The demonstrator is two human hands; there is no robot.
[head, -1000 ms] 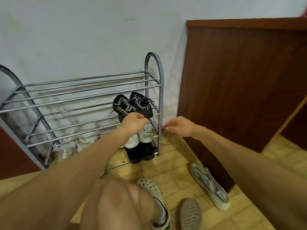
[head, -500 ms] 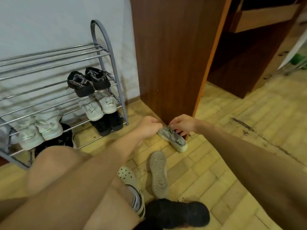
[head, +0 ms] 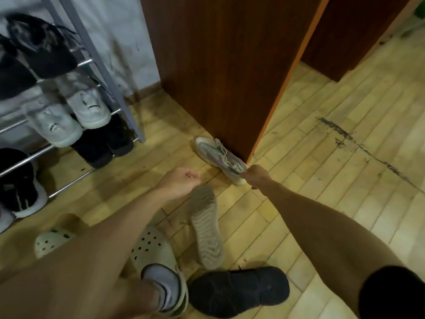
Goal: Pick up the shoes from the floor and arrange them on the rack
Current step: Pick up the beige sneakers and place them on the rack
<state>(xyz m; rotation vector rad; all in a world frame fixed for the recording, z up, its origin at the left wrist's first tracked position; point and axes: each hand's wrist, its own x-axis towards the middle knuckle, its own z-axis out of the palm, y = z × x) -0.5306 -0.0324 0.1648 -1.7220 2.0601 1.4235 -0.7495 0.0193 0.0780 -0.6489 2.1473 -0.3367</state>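
Observation:
A grey sneaker (head: 216, 153) lies upright on the floor against the foot of the wooden cabinet. My right hand (head: 256, 176) grips its heel end. Its mate (head: 207, 226) lies sole-up just in front of me. My left hand (head: 180, 183) hovers over the toe of that overturned sneaker, fingers curled into a fist and holding nothing. A black shoe (head: 239, 291) lies sole-up near my feet. The metal rack (head: 108, 72) stands at the left with black shoes (head: 41, 47) and white shoes (head: 89, 104) on its bars.
A tall brown cabinet (head: 225, 65) stands to the right of the rack. My feet wear pale clogs (head: 156, 252) at the bottom of the view. Yellow wooden flooring (head: 333, 180) spreads out to the right, with dark scuff marks.
My view has swung from the rack down to the floor. My left hand left the black shoes on the rack. My right hand reached the grey sneaker and took hold of its heel.

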